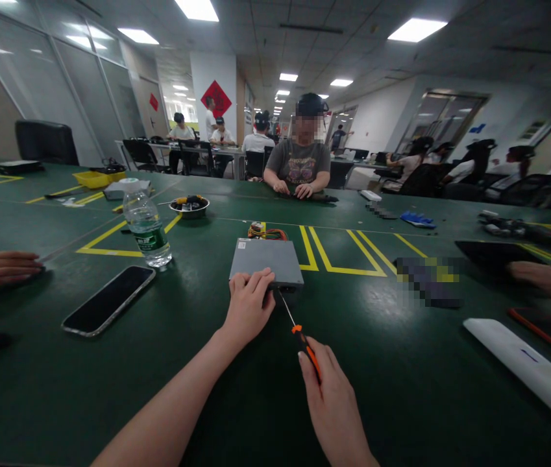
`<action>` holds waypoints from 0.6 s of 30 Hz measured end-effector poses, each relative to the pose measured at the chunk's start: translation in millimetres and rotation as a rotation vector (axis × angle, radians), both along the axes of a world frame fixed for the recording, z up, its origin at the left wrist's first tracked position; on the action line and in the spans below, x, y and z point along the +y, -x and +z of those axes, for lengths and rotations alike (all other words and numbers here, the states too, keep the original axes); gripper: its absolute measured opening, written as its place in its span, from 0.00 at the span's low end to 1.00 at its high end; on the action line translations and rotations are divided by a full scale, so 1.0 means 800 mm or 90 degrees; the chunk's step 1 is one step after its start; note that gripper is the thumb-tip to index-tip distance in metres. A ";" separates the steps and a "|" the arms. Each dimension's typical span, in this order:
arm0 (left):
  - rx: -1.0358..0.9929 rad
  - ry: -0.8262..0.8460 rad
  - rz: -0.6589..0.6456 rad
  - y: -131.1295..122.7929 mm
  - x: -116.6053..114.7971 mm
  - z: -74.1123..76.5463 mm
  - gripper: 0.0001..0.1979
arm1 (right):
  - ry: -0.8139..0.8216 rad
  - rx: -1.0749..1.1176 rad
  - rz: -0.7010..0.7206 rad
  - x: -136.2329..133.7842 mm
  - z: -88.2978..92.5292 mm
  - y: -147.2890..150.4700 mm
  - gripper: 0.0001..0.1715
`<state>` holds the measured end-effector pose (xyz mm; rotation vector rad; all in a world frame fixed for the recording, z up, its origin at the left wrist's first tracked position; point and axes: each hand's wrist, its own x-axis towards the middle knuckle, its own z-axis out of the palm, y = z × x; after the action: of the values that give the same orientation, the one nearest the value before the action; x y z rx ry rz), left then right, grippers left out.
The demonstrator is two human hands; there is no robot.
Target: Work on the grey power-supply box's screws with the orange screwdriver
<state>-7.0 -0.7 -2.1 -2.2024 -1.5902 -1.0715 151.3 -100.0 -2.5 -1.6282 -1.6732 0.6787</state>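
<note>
Green tabletop (392, 389) spreads rightward from the grey metal box (272, 255), the right hand (336, 399) gripping a screwdriver (296, 329) slanted away and leftward, tip at the box's near edge, left hand (250, 301) on top, clenched or not I can't tell, and beyond, a metal bowl (193, 213) holds yellow-and-dark items (189, 200).

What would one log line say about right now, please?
left hand: on grey metal box | right hand: holding orange-and-black screwdriver, tip at box's near side | bottle, phone: left of box
</note>
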 end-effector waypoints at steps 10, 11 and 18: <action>0.000 -0.017 -0.009 0.001 0.001 -0.005 0.16 | 0.060 0.165 -0.018 -0.012 -0.012 0.014 0.19; 0.000 -0.023 -0.010 0.001 0.001 -0.005 0.16 | 0.107 0.232 -0.003 -0.013 -0.011 0.016 0.21; 0.000 -0.051 -0.009 0.001 0.000 -0.006 0.16 | 0.310 0.763 -0.027 -0.010 0.003 0.025 0.29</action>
<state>-7.9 -0.6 -7.0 -2.1645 -1.5071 -1.1184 131.1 -108.0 0.3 -1.0791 -0.6019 1.6902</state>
